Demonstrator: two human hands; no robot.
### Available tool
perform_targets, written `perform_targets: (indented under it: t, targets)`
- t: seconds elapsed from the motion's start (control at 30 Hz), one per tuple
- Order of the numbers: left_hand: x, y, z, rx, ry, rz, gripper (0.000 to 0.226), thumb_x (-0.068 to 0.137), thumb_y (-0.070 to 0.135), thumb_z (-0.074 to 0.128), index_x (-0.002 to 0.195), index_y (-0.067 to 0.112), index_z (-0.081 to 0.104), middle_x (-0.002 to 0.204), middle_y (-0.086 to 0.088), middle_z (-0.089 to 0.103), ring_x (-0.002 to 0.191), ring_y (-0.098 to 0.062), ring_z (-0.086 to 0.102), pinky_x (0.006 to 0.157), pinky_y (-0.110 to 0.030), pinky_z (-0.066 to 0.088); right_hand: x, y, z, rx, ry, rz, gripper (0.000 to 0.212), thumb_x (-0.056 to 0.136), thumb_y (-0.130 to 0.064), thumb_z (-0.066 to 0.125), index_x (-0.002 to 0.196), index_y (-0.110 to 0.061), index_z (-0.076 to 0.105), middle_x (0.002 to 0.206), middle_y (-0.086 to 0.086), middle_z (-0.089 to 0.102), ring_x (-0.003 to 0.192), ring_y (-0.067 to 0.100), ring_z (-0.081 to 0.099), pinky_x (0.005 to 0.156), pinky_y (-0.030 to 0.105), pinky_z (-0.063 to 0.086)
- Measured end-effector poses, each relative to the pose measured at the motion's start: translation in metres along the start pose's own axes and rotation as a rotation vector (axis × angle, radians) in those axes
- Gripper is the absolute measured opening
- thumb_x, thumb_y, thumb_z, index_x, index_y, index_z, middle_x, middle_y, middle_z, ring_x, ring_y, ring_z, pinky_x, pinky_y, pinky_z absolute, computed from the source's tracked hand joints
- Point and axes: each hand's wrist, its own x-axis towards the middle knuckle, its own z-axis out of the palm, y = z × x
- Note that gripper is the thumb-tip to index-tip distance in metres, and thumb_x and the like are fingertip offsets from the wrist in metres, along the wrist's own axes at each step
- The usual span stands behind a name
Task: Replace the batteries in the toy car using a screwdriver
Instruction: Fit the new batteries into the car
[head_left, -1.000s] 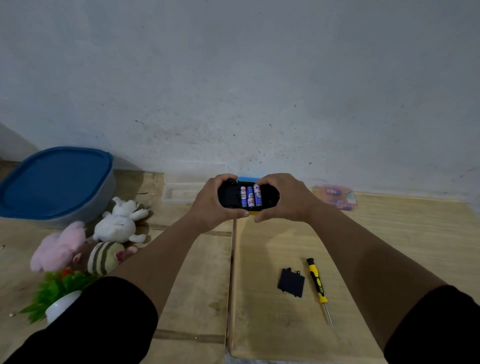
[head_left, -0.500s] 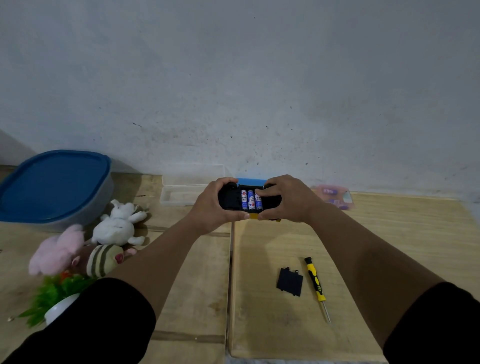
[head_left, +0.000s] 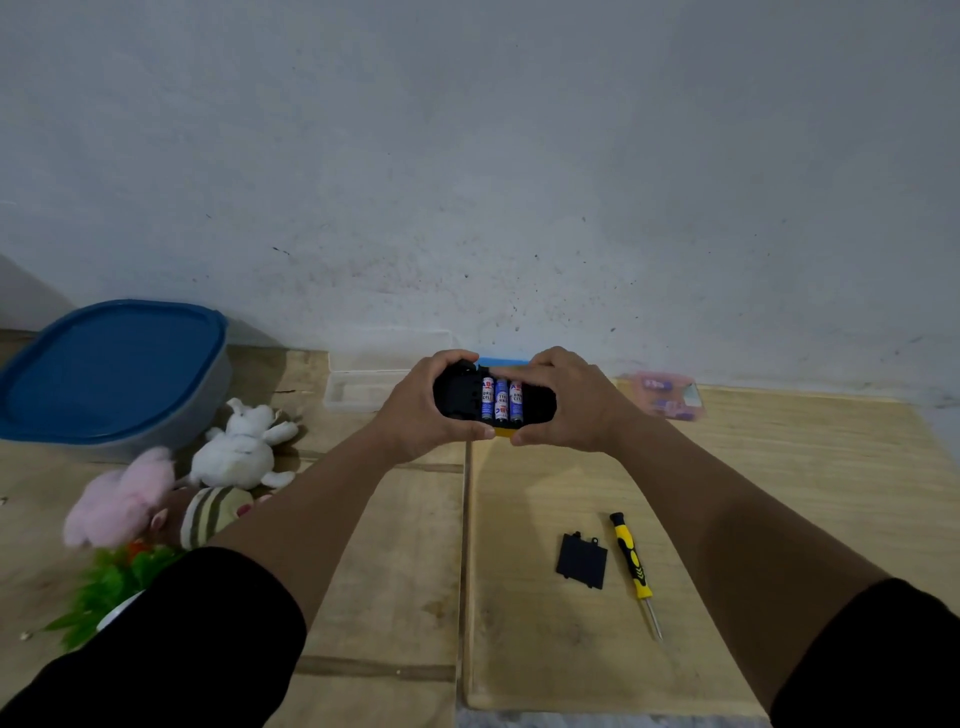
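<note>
**Toy car belly-up, three batteries on show**

The toy car (head_left: 457, 397) sits upside down between both hands, held above the wooden boards (head_left: 571, 649) near the wall. The left hand (head_left: 415, 410) curls round its left end, and the right hand (head_left: 576, 402) wraps the right end, fingers reaching over the top edge of the compartment. Three batteries (head_left: 501, 399) lie side by side in the open bay. Smart play here, I'd say: steady the body with the left, press each cell flat against its spring, check polarity.

Around them: a blue-lidded tub (head_left: 111, 366), plush toys (head_left: 239, 447), then the loose battery cover (head_left: 582, 560) just beside the yellow screwdriver (head_left: 631, 558). Both wait well clear of the hands, nothing blocking.
</note>
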Motion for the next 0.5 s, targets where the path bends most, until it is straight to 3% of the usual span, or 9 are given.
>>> perform_targets:
  t: [0.07, 0.13, 0.27, 0.4, 0.5]
  targets:
    - [-0.002, 0.004, 0.000, -0.046, -0.029, 0.015, 0.089, 0.058, 0.016, 0.089, 0.133, 0.029, 0.043, 0.124, 0.002, 0.052, 0.113, -0.009, 0.055, 0.088, -0.024, 0.053, -0.003, -0.001, 0.001, -0.035, 0.018, 0.023, 0.088, 0.065, -0.047, 0.074, 0.142, -0.041, 0.030, 0.119, 0.003, 0.051, 0.110, 0.019, 0.044, 0.090, 0.031, 0.038]
    - [-0.003, 0.007, 0.003, -0.117, -0.002, 0.005, 0.094, 0.062, 0.014, 0.087, 0.137, 0.035, 0.036, 0.127, 0.002, 0.048, 0.115, -0.007, 0.053, 0.085, -0.018, 0.052, -0.007, -0.003, 0.003, -0.032, 0.095, 0.059, 0.089, 0.063, -0.048, 0.070, 0.142, -0.038, 0.030, 0.114, 0.004, 0.057, 0.107, 0.023, 0.048, 0.091, 0.037, 0.041]
    - [-0.005, 0.009, 0.013, -0.235, 0.021, -0.068, 0.097, 0.066, 0.022, 0.083, 0.142, 0.040, 0.027, 0.140, 0.004, 0.038, 0.127, -0.017, 0.045, 0.098, -0.034, 0.048, -0.020, -0.002, 0.006, 0.063, 0.217, 0.117, 0.091, 0.066, -0.038, 0.074, 0.143, -0.033, 0.027, 0.116, 0.005, 0.056, 0.108, 0.023, 0.044, 0.091, 0.041, 0.043]
    - [-0.009, 0.017, 0.025, -0.429, -0.068, -0.121, 0.092, 0.068, 0.018, 0.080, 0.139, 0.043, 0.028, 0.137, -0.008, 0.044, 0.112, -0.023, 0.060, 0.084, -0.038, 0.057, -0.030, 0.007, 0.000, -0.024, 0.218, 0.101, 0.090, 0.065, -0.039, 0.073, 0.142, -0.032, 0.028, 0.117, 0.004, 0.056, 0.106, 0.021, 0.042, 0.090, 0.040, 0.042]
    - [-0.006, 0.025, 0.034, -0.529, -0.031, -0.163, 0.085, 0.067, 0.023, 0.076, 0.134, 0.049, 0.030, 0.134, -0.014, 0.047, 0.111, -0.027, 0.060, 0.086, -0.044, 0.056, -0.035, 0.012, -0.003, 0.027, 0.270, 0.111, 0.089, 0.065, -0.039, 0.075, 0.141, -0.032, 0.030, 0.115, 0.004, 0.054, 0.106, 0.020, 0.043, 0.087, 0.034, 0.042]
